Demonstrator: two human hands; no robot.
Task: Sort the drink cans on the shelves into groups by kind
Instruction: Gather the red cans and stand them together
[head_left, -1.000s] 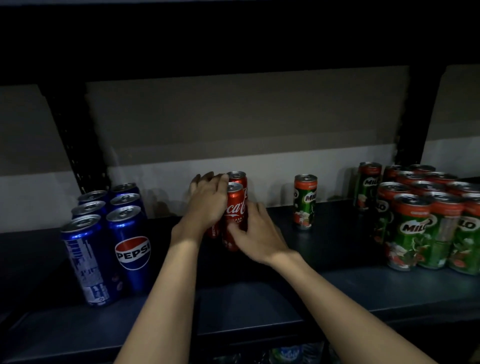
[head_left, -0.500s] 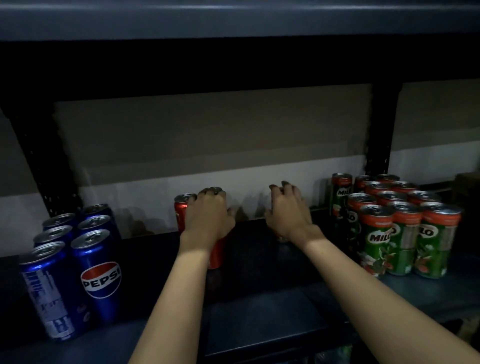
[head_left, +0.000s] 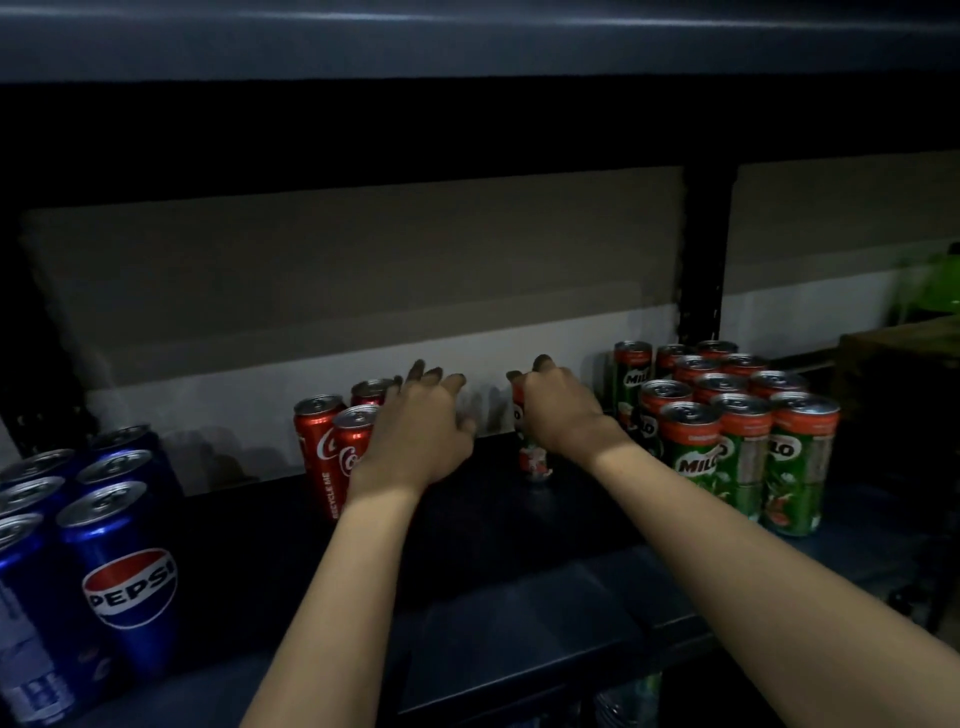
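sorting nearly done: one stray can is being gathered in

the dark shelf (head_left: 519, 597) is carrying a green milo group (head_left: 727, 421) at right, a blue pepsi group (head_left: 88, 530) at left and a red coca-cola cluster (head_left: 332, 441) mid-shelf; the right hand (head_left: 563, 415) is clamping around the lone milo can (head_left: 535, 457), standing upright between the groups, while the left hand (head_left: 421, 431) is hovering with fingers spread beside the cola cans.
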